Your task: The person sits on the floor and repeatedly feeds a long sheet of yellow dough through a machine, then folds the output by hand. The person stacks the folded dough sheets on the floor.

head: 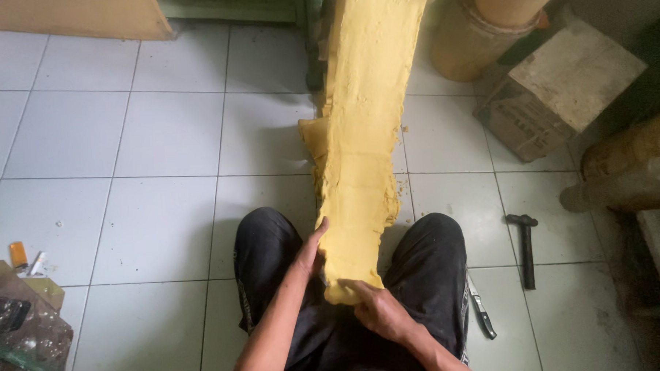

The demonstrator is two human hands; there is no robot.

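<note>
A long, wide yellow sheet of dough runs from a machine at the top of the view down to my lap, between my knees in black trousers. My left hand holds the sheet's left edge near its lower end, thumb against the side. My right hand grips the bottom end of the sheet, fingers curled over it. The sheet's surface is rough and its edges are ragged.
White tiled floor lies all around. A black hammer and a knife lie by my right leg. A cardboard box and tan cylinders stand at the upper right. Clutter and a plastic bag sit at the lower left.
</note>
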